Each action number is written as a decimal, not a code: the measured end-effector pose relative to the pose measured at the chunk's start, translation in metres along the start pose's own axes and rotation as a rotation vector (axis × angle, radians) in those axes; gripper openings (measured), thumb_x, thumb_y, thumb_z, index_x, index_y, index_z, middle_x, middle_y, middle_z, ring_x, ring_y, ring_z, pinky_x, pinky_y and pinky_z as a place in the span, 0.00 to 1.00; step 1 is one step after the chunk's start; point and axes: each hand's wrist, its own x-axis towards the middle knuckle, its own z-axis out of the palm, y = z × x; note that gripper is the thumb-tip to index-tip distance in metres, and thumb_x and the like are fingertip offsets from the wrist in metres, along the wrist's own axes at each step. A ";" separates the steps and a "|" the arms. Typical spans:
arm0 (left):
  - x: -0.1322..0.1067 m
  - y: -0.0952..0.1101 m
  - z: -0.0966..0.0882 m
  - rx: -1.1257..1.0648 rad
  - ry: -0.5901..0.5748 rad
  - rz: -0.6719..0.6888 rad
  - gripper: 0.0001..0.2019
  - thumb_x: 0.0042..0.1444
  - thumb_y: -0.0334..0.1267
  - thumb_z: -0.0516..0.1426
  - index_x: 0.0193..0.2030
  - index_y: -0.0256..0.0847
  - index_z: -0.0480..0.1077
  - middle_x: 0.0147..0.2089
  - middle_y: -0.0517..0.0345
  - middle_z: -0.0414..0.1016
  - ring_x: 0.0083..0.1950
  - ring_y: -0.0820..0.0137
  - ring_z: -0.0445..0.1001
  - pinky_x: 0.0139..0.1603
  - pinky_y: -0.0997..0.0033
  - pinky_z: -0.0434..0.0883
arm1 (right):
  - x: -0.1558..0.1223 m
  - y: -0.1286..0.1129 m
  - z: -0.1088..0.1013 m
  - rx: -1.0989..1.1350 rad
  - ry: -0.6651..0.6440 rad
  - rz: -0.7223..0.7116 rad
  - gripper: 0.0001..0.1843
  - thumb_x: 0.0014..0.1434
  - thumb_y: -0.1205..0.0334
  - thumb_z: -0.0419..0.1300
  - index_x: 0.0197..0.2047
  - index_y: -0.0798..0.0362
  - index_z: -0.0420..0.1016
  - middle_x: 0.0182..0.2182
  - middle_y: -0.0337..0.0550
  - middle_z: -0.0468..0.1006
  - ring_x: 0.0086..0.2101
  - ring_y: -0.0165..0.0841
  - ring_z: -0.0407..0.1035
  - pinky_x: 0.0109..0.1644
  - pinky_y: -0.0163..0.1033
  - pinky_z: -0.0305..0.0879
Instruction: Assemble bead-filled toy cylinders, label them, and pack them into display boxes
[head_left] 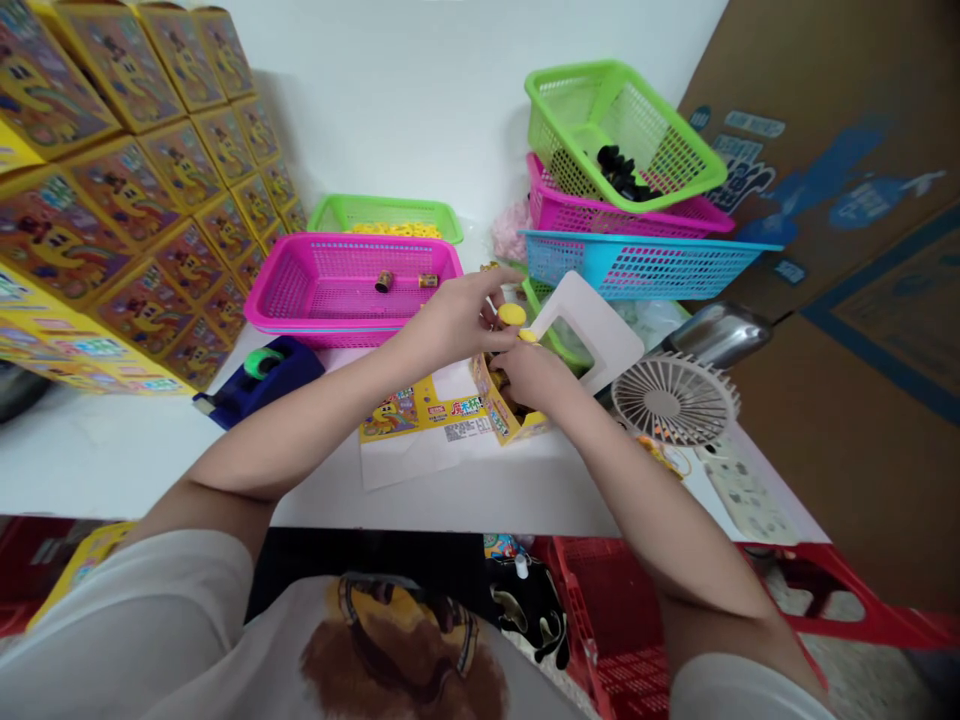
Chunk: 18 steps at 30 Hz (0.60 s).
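Observation:
My left hand [461,310] is closed, its fingers bent around a small piece with a round yellow top [512,315]. Just below it, a second yellow piece [527,336] shows beside my right hand [532,375]. That hand reaches into an open yellow printed box [510,428], fingers curled down; what they grip is hidden. Dark, gold-banded small pieces partly show inside the box. Its white lid with a window cut-out [611,325] stands raised on the right. Left of the box lies a flat yellow-and-white printed carton [409,445].
A pink basket [259,300] holds a few small gold-and-dark cylinders; a green basket [319,215] with yellow pieces is behind. Stacked baskets [600,265] stand at back right. Near my arms are a blue tape dispenser [281,385] and a fan [671,400]. Yellow boxes [180,160] are piled left.

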 end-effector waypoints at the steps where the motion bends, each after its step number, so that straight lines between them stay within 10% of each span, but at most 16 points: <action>1: -0.001 0.000 -0.001 0.001 0.007 -0.006 0.29 0.54 0.31 0.65 0.65 0.39 0.72 0.45 0.56 0.78 0.36 0.75 0.77 0.42 0.73 0.75 | -0.001 0.000 -0.001 -0.001 -0.006 0.003 0.16 0.57 0.72 0.65 0.47 0.53 0.86 0.48 0.54 0.84 0.46 0.45 0.80 0.47 0.43 0.72; 9: 0.005 -0.012 -0.001 0.111 -0.024 -0.007 0.18 0.56 0.35 0.64 0.54 0.39 0.81 0.47 0.51 0.81 0.40 0.70 0.79 0.48 0.68 0.77 | -0.019 0.014 -0.023 0.037 -0.013 0.202 0.15 0.61 0.59 0.66 0.50 0.54 0.81 0.42 0.52 0.85 0.40 0.43 0.79 0.37 0.40 0.67; 18: 0.020 -0.022 0.012 0.207 -0.036 -0.035 0.15 0.55 0.33 0.65 0.51 0.39 0.82 0.45 0.52 0.81 0.40 0.69 0.79 0.49 0.67 0.76 | -0.002 0.016 -0.006 0.128 0.196 0.202 0.25 0.63 0.53 0.69 0.58 0.59 0.80 0.51 0.60 0.77 0.56 0.50 0.71 0.61 0.50 0.69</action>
